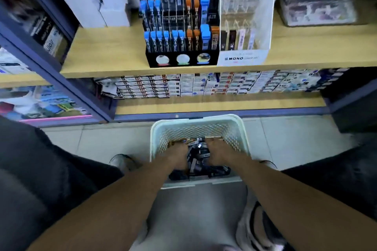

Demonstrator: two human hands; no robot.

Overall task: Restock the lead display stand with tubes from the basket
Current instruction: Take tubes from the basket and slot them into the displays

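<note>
both hands, left hand (177, 154) and right hand (218, 152), are digging among tubes (199, 156) in the basket (195, 126); fingers' grasp is hidden; display stand (180, 26) gaps are awaiting refilling.

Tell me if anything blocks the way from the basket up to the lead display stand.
Nothing visible does. The pale perforated plastic basket sits on the floor below the black tiered lead display stand on the wooden shelf, with open space between.

Both hands, left (177, 152) and right (218, 152), reach among tubes (199, 155) in the basket (195, 126) below the display stand (179, 16).
</note>
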